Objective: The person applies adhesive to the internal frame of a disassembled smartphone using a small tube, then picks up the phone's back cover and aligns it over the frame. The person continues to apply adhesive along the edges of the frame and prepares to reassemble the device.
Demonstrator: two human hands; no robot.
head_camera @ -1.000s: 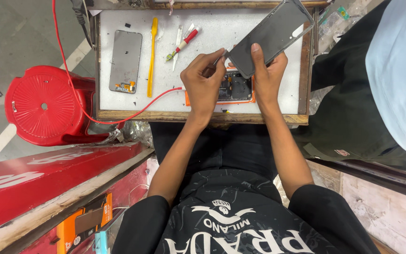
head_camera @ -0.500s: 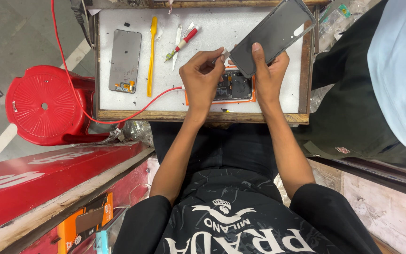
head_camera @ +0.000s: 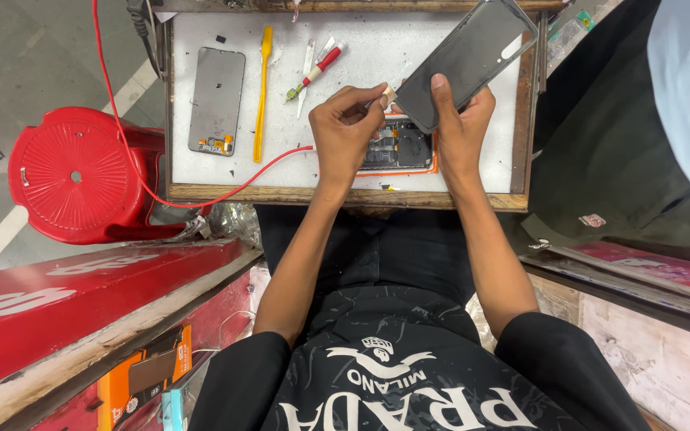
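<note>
My right hand [head_camera: 461, 128] grips a dark phone screen panel [head_camera: 469, 60] by its lower end and holds it tilted above the work tray [head_camera: 345, 195]. My left hand [head_camera: 349, 128] pinches a small pale tab [head_camera: 389, 94] at the panel's lower corner. Under both hands lies an opened phone body [head_camera: 401, 148] with an orange frame and bare circuitry. Its left half is hidden by my left hand.
On the tray's white mat lie a grey phone back cover [head_camera: 217, 100], a yellow pry tool [head_camera: 263, 92], a red-handled screwdriver [head_camera: 317, 70] and tweezers. A red cable [head_camera: 201, 191] crosses the tray's edge. A red plastic stool [head_camera: 77, 172] stands left; another person's dark clothing [head_camera: 624, 152] is at right.
My left hand's fingers have closed in on the panel's lower corner and pinch the small tab there. The right hand and the panel have stayed nearly still.
</note>
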